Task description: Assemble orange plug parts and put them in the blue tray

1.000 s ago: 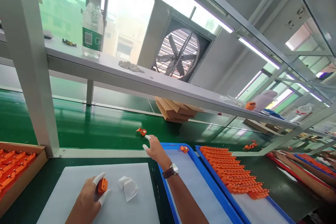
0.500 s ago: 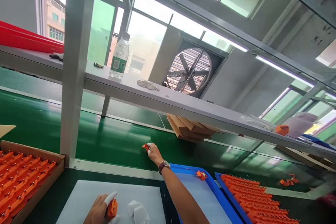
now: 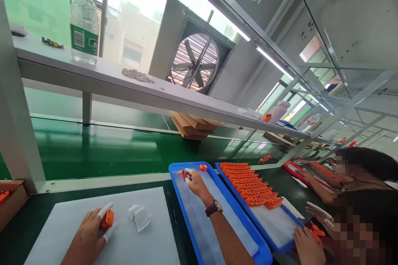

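in the head view, my left hand (image 3: 88, 230) pinches an orange block (image 3: 107, 218) over the white mat (image 3: 62, 232). my right hand (image 3: 199, 185) grips an orange piece (image 3: 187, 175) at the far left of the blue tray (image 3: 264, 253), near a loose orange part (image 3: 203, 167). i judge this a positioning step; release there calls for fingers opening clear of that neighbour.

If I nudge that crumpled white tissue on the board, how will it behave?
The crumpled tissue looks thin and loosely folded, so it would probably feel floppy and light. With nothing seen holding it to the white board, a push would likely slide or crease it, not roll it.
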A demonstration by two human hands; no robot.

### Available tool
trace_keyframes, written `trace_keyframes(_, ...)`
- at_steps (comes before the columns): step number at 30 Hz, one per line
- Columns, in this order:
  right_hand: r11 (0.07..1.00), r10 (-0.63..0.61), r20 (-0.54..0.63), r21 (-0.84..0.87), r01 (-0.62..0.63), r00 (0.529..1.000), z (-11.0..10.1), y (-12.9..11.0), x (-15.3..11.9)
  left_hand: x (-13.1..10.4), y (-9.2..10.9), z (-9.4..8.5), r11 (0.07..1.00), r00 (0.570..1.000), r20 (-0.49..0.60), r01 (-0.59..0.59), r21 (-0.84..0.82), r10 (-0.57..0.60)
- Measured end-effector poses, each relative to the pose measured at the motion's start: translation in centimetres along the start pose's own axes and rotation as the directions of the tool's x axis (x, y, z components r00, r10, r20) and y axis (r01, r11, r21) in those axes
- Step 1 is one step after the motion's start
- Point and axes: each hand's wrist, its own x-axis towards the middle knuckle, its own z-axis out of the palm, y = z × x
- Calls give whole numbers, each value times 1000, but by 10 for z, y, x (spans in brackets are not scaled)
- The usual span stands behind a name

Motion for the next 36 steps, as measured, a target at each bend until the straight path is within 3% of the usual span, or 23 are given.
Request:
trace_keyframes(5,1000,11,70,9,-11,998,-6,-10,-24,-1,19,-18,996,994,67,-86,30,84)
trace_keyframes(11,987,-117,87,117,106,989,-25,-73,-46,0,36,-42,999,991,128,-47,-3,47)
trace_keyframes(13,963,-226,127,180,201,966,-13,-102,-65,4,40,-46,999,988,149,-37,-10,38)
trace_keyframes(15,929,-335,169,225,295,927,13,-128,-85,9,44,-49,999,985,170,-35,-6,35)
trace_keyframes(19,944,-309,207,184,273,928,75,-165,-106,14,51,-50,999,976,211,-44,-28,49)
trace_keyframes(21,938,-314,208,218,269,926,94,-175,-106,13,54,-49,997,976,211,-47,-58,58)
trace_keyframes(26,866,-405,161,384,320,900,101,-193,-90,6,55,-43,987,990,132,-24,-158,45)
trace_keyframes(31,685,-482,32,637,354,875,109,-211,-78,6,53,-38,968,997,66,-34,-248,51)
trace_keyframes(34,661,-512,35,653,368,858,120,-214,-82,7,49,-36,962,999,1,-35,-271,37)
trace_keyframes(36,659,-575,76,633,406,815,124,-210,-87,8,46,-35,960,999,-52,-28,-279,14)
